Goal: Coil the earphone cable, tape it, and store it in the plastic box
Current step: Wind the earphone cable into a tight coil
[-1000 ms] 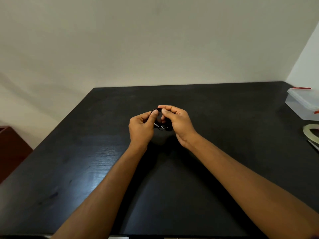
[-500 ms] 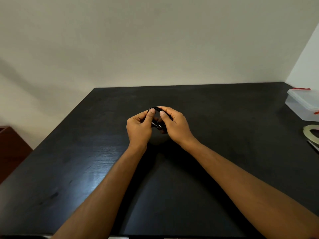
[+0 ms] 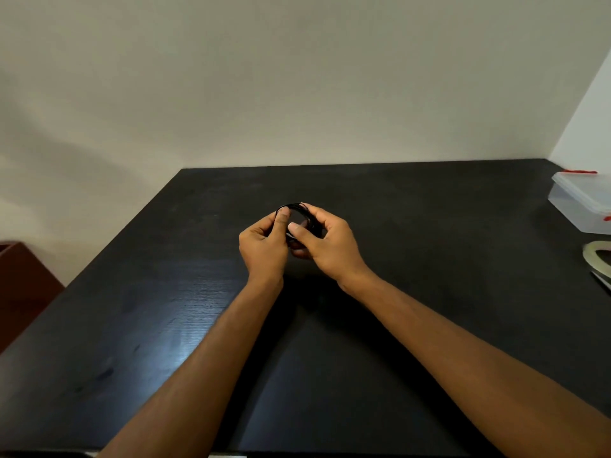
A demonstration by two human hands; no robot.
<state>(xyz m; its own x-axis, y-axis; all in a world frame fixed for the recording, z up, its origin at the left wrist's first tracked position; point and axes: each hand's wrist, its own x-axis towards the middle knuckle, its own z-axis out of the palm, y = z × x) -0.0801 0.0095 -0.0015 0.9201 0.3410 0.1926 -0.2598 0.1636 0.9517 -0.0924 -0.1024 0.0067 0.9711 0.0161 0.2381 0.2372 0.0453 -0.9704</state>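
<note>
A black earphone cable [image 3: 295, 206] is wound into a small loop, held between both hands above the middle of the black table [image 3: 429, 259]. My left hand [image 3: 263, 246] pinches the loop's left side with the thumb on top. My right hand [image 3: 330, 244] grips its right side, and most of the coil is hidden behind the fingers. A clear plastic box [image 3: 582, 201] with a lid and red clips stands at the far right edge. A roll of tape [image 3: 596, 257] lies on the table just in front of it.
A pale wall runs behind the table, and a second wall meets it at the right corner. A reddish-brown piece of furniture [image 3: 23, 282] stands on the floor left of the table. Something thin and pale [image 3: 603, 281] lies by the tape roll, cut off by the frame.
Both hands have drifted slightly left and closed in on the cable. The loop now shows rounder and higher above my thumbs.
</note>
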